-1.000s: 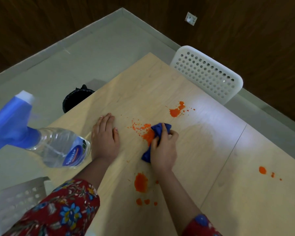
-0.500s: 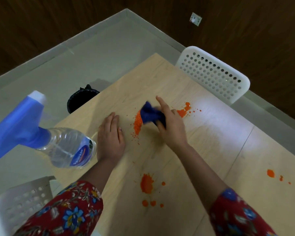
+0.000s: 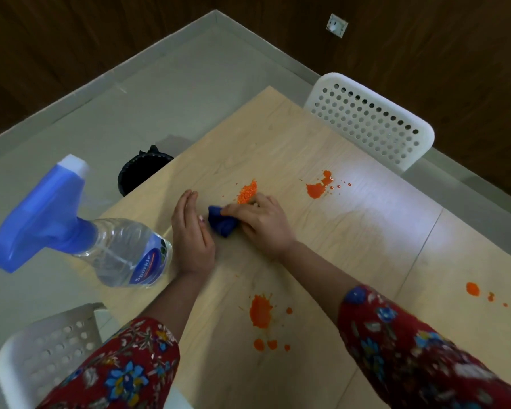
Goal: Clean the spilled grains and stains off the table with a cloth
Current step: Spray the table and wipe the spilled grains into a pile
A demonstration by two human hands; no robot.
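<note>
Right grip [image 3: 260,219] clutches the cloth [image 3: 222,224] at frame centre beside heaped grains [image 3: 247,192]; left grip [image 3: 191,231] lies flat, fingers straight. Stains [image 3: 260,311] on worktop [image 3: 351,246] not yet wiped.

cloth [image 3: 222,224] mostly hidden under right hand [image 3: 263,219] (only a bunched end shows) | bin [image 3: 139,169] half behind table [image 3: 366,246] edge | near chair [image 3: 42,355] cut by bottom edge | right sleeve [image 3: 410,349] blurred, cut off at bottom | wall plate [image 3: 337,25] too small to tell
</note>
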